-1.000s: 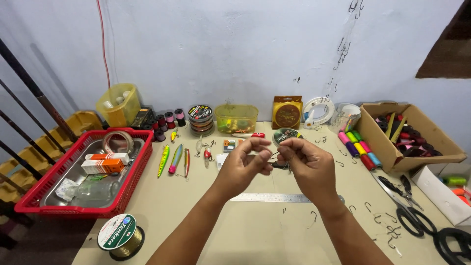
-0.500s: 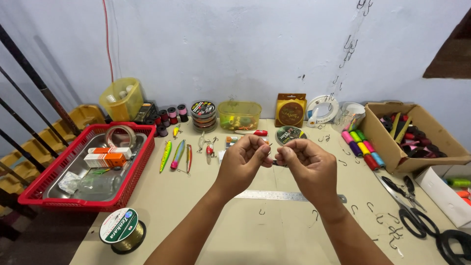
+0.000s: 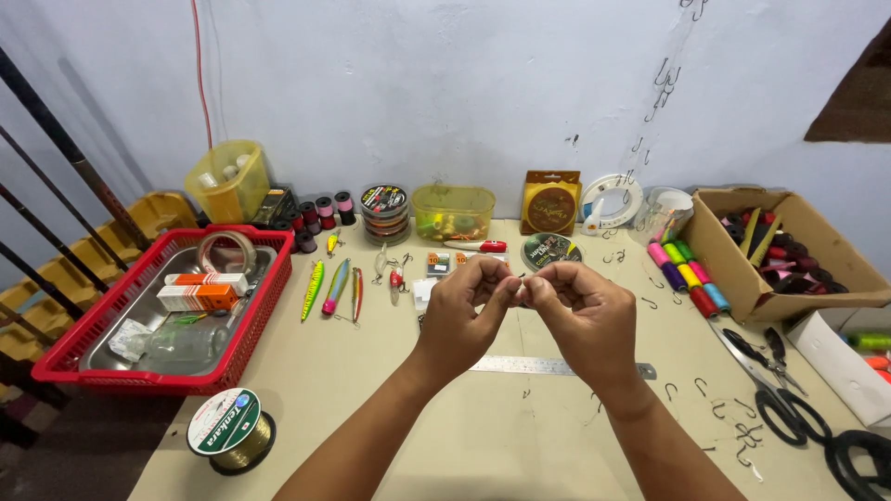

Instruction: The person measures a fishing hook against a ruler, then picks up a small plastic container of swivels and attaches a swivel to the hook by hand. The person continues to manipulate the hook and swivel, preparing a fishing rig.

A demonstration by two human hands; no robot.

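Your left hand (image 3: 464, 311) and right hand (image 3: 580, 311) meet fingertip to fingertip above the tabletop (image 3: 445, 436), both pinched on something too small to tell. Below them lies one steel ruler (image 3: 548, 367). You have three lures (image 3: 334, 289) beside one red basket (image 3: 264, 320), one line spool (image 3: 230, 431), one cardboard box (image 3: 742, 269), and a pale blue wall (image 3: 464, 93) behind.

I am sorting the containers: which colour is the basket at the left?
Red, holding a metal tray; the basket shows in the head view.
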